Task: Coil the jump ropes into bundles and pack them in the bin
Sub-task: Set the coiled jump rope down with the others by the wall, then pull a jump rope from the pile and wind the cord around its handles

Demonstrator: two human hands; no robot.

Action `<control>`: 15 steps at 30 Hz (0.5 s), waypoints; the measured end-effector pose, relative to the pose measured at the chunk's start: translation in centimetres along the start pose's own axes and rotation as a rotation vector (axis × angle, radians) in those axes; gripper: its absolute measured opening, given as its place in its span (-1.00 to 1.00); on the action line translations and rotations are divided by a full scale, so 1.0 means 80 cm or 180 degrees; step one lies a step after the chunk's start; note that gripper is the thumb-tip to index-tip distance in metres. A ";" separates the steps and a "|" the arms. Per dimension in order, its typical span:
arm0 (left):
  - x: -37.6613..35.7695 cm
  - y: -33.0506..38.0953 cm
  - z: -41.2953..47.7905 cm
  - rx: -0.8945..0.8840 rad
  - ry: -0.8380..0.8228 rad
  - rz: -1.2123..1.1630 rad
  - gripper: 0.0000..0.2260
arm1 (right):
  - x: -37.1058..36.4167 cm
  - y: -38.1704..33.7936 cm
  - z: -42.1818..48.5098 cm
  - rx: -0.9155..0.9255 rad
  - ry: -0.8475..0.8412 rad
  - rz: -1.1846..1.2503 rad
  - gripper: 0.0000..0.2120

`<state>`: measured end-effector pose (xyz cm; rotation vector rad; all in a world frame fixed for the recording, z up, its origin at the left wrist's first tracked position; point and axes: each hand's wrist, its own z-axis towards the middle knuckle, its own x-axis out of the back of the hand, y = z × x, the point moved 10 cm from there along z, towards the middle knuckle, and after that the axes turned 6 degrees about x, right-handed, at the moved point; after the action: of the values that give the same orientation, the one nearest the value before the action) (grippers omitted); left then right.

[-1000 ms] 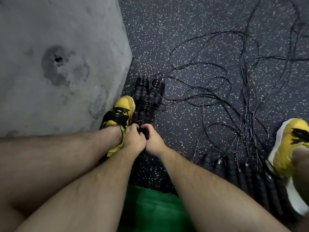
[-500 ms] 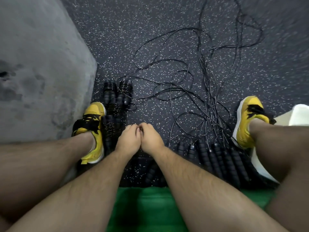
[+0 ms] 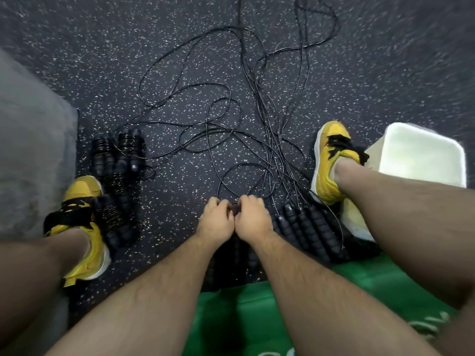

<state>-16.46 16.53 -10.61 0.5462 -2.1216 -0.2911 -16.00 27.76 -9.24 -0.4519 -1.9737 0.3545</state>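
The left hand (image 3: pixel 217 219) and right hand (image 3: pixel 253 218) were together at floor level, fingers (image 3: pixel 218 202) curled around a dark part of the thin black jump ropes (image 3: pixel 257 124). The loose cords ran forward, away from the person. The white rectangular plastic bin (image 3: pixel 421 160) stood to the right, nearer the right hand.

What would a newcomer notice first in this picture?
A tangle of black jump ropes sprawls over the middle of the floor. A yellow left shoe and a yellow right shoe flank it, a white bin beside the right one. At its near edge the left hand and right hand grip a rope part.
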 end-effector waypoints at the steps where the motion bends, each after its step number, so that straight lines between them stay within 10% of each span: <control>1: -0.002 0.006 0.003 0.0006 0.0052 0.0167 -0.76 | 0.001 0.008 0.002 -0.0014 -0.0018 -0.0099 -0.72; 10: -0.020 -0.023 0.021 0.0615 -0.0305 0.0970 -0.75 | -0.014 0.001 0.019 -0.0006 -0.0332 0.0114 -0.71; 15: 0.008 -0.056 0.015 0.1081 -0.0050 -0.0258 -0.84 | -0.001 -0.020 0.016 0.0067 -0.0091 0.0186 -0.80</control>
<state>-16.54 12.32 -12.59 0.8298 -2.1799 0.0234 -17.36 26.23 -9.16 -0.4942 -1.9856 0.4202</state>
